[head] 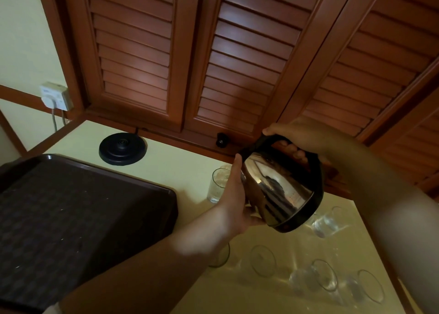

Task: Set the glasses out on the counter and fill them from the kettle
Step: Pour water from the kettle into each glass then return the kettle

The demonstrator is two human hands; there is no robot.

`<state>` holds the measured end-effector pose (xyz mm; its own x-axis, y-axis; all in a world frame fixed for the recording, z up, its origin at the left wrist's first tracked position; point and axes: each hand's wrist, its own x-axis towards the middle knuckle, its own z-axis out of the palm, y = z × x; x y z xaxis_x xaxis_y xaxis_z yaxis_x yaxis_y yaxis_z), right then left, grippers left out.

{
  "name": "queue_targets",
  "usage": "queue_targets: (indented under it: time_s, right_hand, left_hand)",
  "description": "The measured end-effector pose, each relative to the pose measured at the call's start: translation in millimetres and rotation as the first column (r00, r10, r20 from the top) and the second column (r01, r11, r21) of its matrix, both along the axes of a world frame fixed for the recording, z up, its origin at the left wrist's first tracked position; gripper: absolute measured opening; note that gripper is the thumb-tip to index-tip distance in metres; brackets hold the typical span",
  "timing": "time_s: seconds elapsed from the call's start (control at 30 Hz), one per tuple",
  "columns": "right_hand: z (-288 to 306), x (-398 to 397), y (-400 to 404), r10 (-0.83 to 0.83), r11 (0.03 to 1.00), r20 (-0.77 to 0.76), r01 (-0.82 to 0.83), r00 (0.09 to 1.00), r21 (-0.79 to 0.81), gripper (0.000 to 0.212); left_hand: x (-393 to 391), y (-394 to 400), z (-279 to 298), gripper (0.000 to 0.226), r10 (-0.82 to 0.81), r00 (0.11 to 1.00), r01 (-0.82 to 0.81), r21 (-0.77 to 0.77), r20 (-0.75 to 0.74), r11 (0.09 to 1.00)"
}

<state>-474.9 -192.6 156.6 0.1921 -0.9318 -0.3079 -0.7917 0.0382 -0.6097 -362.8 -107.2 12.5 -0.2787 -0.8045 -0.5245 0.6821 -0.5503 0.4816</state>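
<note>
A shiny steel kettle [278, 190] with a black handle and base ring hangs tilted over the pale yellow counter [190, 161]. My right hand [294, 138] grips its black handle from above. My left hand [234, 199] presses flat against the kettle's left side. Its spout is hidden behind my left hand, pointing toward a clear glass [217, 185] standing just left of it. Several more clear glasses stand on the counter below and right of the kettle, among them a glass [325, 223] by the base ring and a glass [262, 260] nearer me.
A dark brown tray [78, 209] fills the counter's left side. The kettle's round black base [122, 148] sits behind it, its cord running to a wall socket [55, 96]. Brown louvred shutters [190, 59] rise behind the counter. A small black knob [221, 139] sits on the sill.
</note>
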Motion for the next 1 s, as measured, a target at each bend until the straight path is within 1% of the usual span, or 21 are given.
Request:
queue_targets:
  time_s: [0.23,0.33,0.5,0.6,0.8,1.0]
  right_hand:
    - [-6.4,-10.1,9.2,-0.037,0.999,0.066,0.039,0.997,-0.033,0.046]
    - [-6.4,-12.7,12.5,-0.058,0.997,0.074,0.061,0.996,-0.038,0.045]
    - [-6.1,-11.7,16.9,-0.070,0.995,0.070,0.074,0.995,-0.065,0.046]
    - [-7.2,-14.0,20.5,-0.079,0.993,0.102,0.088,0.992,-0.080,0.045]
    - [-15.3,-26.2,32.0,-0.073,0.990,0.221,0.097,0.973,-0.100,0.044]
    - [-23.8,-40.7,43.2,-0.121,0.987,0.354,0.150,0.927,-0.055,0.042]
  left_hand:
    - [-1.2,-1.6,-5.7,0.065,0.001,1.000,-0.001,-0.002,0.014,1.000]
    - [-2.8,-1.1,-6.5,0.065,-0.007,1.000,0.006,0.012,0.010,1.000]
    - [-7.4,2.5,-6.2,0.069,-0.011,1.000,0.012,-0.016,0.017,1.000]
    - [-6.9,3.2,-6.8,0.068,-0.004,0.999,0.005,-0.027,0.042,1.000]
    - [-1.9,6.0,-3.7,0.062,-0.022,0.989,0.024,-0.016,0.144,1.000]
    - [-3.3,13.0,4.1,0.072,-0.025,0.958,0.042,-0.053,0.285,0.998]
